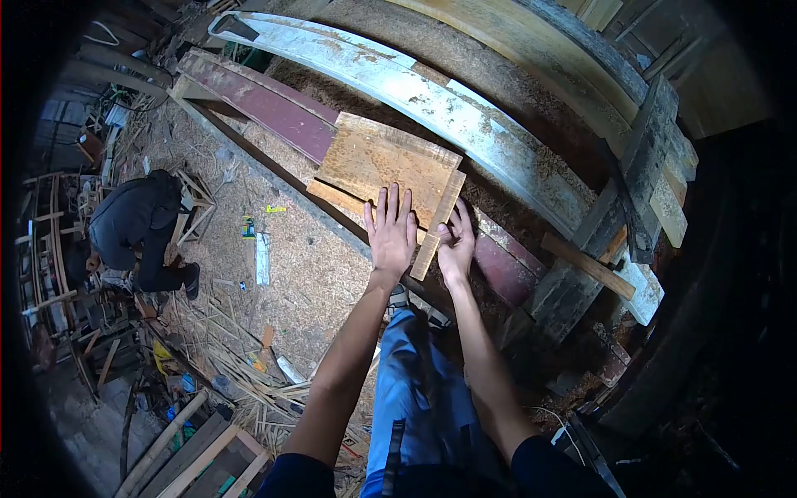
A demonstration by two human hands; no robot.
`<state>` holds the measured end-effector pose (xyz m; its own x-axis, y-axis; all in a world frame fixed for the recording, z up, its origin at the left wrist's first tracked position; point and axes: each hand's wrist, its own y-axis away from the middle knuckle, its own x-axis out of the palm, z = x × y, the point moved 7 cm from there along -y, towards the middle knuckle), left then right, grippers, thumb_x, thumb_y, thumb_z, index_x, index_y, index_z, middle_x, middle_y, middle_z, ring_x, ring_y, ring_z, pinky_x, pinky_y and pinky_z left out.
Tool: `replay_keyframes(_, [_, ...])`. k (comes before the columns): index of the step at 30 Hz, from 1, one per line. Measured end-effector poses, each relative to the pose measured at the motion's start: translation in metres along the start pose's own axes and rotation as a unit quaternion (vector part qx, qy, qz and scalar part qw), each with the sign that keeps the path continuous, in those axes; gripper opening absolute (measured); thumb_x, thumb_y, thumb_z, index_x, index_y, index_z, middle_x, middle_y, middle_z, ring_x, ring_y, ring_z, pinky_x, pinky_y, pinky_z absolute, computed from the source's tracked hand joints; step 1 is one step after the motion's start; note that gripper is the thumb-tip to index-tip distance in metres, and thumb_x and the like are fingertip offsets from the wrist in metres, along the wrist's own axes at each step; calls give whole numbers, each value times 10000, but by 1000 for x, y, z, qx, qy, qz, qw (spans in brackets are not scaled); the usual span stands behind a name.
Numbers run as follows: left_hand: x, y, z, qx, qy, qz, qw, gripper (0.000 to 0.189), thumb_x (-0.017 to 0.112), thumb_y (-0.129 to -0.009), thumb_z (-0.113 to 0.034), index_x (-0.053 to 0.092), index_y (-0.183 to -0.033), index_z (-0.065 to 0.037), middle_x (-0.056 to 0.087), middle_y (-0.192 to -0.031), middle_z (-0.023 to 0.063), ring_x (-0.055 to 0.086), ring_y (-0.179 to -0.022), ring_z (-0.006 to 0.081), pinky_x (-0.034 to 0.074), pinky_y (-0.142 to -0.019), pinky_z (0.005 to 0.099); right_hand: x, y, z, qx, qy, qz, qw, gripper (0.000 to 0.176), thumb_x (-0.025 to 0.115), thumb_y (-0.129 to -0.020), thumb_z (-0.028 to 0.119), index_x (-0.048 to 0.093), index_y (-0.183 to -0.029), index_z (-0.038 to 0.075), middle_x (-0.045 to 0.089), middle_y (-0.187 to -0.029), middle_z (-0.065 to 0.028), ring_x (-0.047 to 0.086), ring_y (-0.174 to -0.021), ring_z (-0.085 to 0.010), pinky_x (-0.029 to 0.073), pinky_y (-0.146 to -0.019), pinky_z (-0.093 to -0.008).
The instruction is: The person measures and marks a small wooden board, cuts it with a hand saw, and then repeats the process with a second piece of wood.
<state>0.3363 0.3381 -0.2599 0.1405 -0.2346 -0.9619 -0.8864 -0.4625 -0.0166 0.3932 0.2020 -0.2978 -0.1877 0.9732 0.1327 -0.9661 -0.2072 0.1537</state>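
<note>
A wide, light-brown wooden board (386, 158) lies across a maroon plank (266, 108). One narrow wooden strip (336, 196) runs along the board's near edge, and another wooden strip (430, 249) crosses its right end. My left hand (390, 236) lies flat with its fingers spread over the near edge of the board and the strip there. At the right end, my right hand (457, 249) has its thumb against the crossing strip and its fingers along the strip's outer side. The undersides of the pieces are hidden.
A handsaw (237, 29) rests at the far end of a long whitish plank (398, 83). To the right, a loose wood stick (589, 266) lies by a dark beam (573, 282). A crouching person (137, 220) is at left. Sawdust and scrap sticks (241, 357) cover the floor.
</note>
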Motion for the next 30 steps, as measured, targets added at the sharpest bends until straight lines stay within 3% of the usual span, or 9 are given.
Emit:
replay_keyframes(5, [0, 0, 0, 6, 13, -1, 1000, 548, 336, -1107, -326, 404, -1621, -149, 299, -1716, 116, 209, -1602, 307, 54, -1294, 553, 1, 2, 4, 13, -7, -10, 1000, 674, 543, -984, -163, 389, -1597, 70, 628, -1440, -165, 603, -1290, -199, 458, -1087, -299])
replay_keyframes(30, [3, 0, 1, 8, 6, -8, 1000, 547, 341, -1102, -317, 404, -1620, -154, 310, -1714, 103, 212, -1603, 293, 46, -1301, 537, -2, 0, -4, -13, 3, -20, 1000, 687, 553, -972, -178, 392, -1591, 74, 642, -1426, -170, 624, -1260, -194, 475, -1059, -296])
